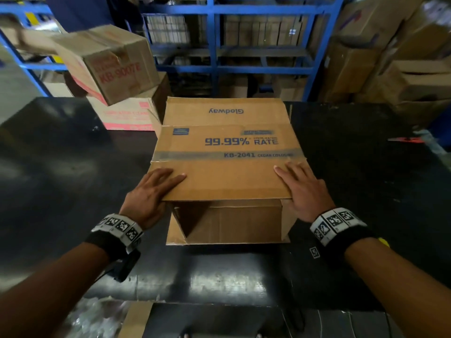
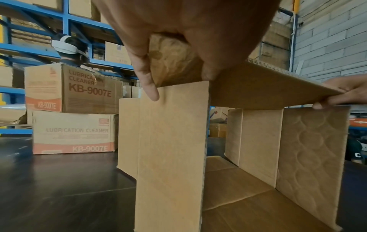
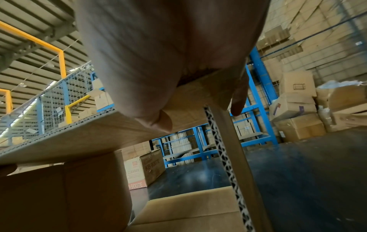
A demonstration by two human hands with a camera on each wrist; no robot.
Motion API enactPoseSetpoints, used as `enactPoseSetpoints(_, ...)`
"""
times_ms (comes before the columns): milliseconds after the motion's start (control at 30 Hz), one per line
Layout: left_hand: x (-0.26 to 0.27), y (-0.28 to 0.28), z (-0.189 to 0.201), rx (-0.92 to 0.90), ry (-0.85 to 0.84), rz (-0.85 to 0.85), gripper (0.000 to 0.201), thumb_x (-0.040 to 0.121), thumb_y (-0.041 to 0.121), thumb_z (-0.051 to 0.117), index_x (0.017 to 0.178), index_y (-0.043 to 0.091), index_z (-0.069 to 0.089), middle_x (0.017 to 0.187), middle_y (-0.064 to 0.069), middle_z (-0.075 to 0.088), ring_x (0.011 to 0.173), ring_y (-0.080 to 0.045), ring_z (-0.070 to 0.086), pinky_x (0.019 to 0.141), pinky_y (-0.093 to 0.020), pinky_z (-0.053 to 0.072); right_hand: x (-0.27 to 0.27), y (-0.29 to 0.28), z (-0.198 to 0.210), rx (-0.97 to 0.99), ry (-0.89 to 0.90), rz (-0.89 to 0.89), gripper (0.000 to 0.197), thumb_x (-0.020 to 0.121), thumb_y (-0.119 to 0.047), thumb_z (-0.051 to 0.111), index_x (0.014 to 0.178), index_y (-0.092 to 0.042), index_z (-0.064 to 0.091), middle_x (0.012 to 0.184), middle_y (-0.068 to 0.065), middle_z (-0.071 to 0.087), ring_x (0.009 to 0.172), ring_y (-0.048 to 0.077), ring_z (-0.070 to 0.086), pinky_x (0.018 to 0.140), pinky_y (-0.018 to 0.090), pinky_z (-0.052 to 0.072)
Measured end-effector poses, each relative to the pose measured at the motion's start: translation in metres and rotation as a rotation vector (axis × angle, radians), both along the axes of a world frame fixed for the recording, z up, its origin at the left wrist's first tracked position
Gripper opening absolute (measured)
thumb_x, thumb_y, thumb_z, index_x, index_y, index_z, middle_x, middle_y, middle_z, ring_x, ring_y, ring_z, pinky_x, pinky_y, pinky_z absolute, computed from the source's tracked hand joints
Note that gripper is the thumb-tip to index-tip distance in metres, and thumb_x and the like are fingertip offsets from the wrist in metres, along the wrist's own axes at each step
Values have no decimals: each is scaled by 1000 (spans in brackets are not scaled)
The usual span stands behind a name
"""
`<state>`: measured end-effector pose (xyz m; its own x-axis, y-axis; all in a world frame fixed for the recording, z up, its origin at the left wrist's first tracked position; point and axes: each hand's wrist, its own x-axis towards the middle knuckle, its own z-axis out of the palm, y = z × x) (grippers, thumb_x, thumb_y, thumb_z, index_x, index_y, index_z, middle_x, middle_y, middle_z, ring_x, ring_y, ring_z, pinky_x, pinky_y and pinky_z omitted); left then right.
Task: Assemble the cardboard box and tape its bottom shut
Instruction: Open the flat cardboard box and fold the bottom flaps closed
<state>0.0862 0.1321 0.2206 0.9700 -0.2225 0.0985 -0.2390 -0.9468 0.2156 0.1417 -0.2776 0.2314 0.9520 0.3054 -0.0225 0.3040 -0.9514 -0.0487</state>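
Note:
A brown cardboard box (image 1: 224, 172) printed "99.99% RATE" lies on its side on the black table (image 1: 73, 167), its open end facing me. An old strip of tape (image 1: 219, 156) crosses its top panel. My left hand (image 1: 151, 189) grips the near left corner, fingers flat on the top flap. Its thumb (image 2: 151, 91) lies down the left side flap (image 2: 172, 157). My right hand (image 1: 302, 186) holds the near right corner of the top flap, fingers on top. Its thumb (image 3: 164, 120) sits under the flap (image 3: 79, 136). I see no tape roll.
Two "KB-9007E" cartons are stacked at the back left, the upper (image 1: 114, 64) on the lower (image 1: 127, 115), with a person (image 2: 69, 47) behind them. Blue racking (image 1: 214, 45) stands past the table. More cartons (image 1: 402, 69) pile up at the right. A small red object (image 1: 405, 139) lies far right.

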Motion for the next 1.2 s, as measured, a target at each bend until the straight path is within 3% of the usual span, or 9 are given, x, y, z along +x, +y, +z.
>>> enactPoseSetpoints(300, 5, 6, 14, 16, 19, -42, 75, 79, 46, 35, 154, 51, 31, 155, 4, 40, 139, -27, 40, 84, -53, 58, 0, -6, 12, 31, 31, 4, 79, 84, -41, 61, 151, -37, 20, 154, 1, 25, 141, 26, 21, 101, 64, 38)
enactPoseSetpoints(433, -8, 3, 0, 45, 71, -37, 78, 86, 56, 51, 158, 48, 22, 161, 0, 29, 147, -28, 29, 93, -58, 56, -10, -12, -3, 31, 81, 57, 93, 79, -53, 61, 153, -39, 6, 161, -2, 6, 148, 25, 5, 107, 64, 33)
enactPoseSetpoints(533, -12, 4, -8, 95, 47, -53, 94, 78, 71, 53, 160, 45, 14, 165, -5, 25, 151, -32, 26, 113, -63, 38, -13, -23, -7, -7, 119, 143, 113, 67, -62, 62, 152, -42, -11, 163, -6, -12, 150, 22, -11, 116, 57, 13)
enactPoseSetpoints(667, -11, 10, -12, 211, 0, -104, 116, 69, 45, 78, 162, 39, 10, 167, -6, 24, 153, -31, 24, 122, -62, 19, -13, -40, -6, -98, 112, 177, 122, 74, -41, 72, 148, -44, -24, 160, -9, -24, 148, 20, -19, 118, 51, 0)
enactPoseSetpoints(733, -7, 9, -12, 232, -36, -100, 113, 71, 33, 81, 162, 36, 15, 165, -8, 30, 151, -32, 31, 122, -63, 21, -12, -44, -8, -119, 36, 165, 115, 78, -32, 71, 152, -39, -17, 164, -3, -11, 151, 23, -7, 120, 51, 5)
enactPoseSetpoints(800, -1, 4, -13, 227, -67, -80, 102, 75, 32, 78, 161, 34, 22, 160, -9, 38, 145, -33, 39, 121, -63, 23, -11, -43, -9, -102, -88, 152, 100, 80, -35, 70, 156, -32, 4, 163, 5, 14, 149, 26, 15, 119, 52, 15)
enactPoseSetpoints(933, 7, -15, -11, 212, -94, -7, 87, 79, 34, 76, 156, 31, 35, 148, -12, 47, 132, -37, 49, 115, -61, 34, -10, -16, -14, -33, -253, 87, 81, 71, -39, 79, 141, -17, 43, 141, 13, 49, 129, 32, 45, 108, 52, 33)
enactPoseSetpoints(1066, 6, -31, -13, 131, -106, 109, 81, 75, 35, 77, 148, 28, 45, 140, -14, 50, 127, -39, 50, 103, -61, 45, -15, 10, -24, 48, -296, -16, 78, 63, -35, 86, 130, -17, 50, 135, 11, 52, 125, 32, 46, 100, 52, 39)
enactPoseSetpoints(1200, -3, -29, -19, 84, -101, 117, 84, 74, 38, 80, 150, 27, 44, 144, -14, 47, 131, -38, 47, 105, -60, 45, -22, 11, -30, 95, -268, -35, 83, 64, -36, 85, 135, -16, 46, 141, 12, 48, 131, 32, 42, 105, 53, 35)
